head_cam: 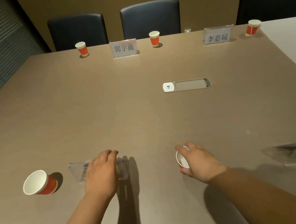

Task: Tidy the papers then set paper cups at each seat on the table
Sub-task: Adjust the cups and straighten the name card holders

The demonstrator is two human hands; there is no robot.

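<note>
At a tan meeting-room surface (pixel 123 106) facing three dark chairs (pixel 151 19), the right hand (pixel 199 161) holds a red-and-white paper cup (pixel 182 159); the left hand (pixel 100 172), fingers loosely curled, rests on a clear acrylic nameplate stand (pixel 79 171).

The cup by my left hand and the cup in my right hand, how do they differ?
The left cup stands free on the table, apart from the left hand; the right cup is gripped by the right hand. The left cup shows its red wall and full white rim; the right cup is mostly hidden behind fingers. Both are paper cups, open end up, white inside.
</note>
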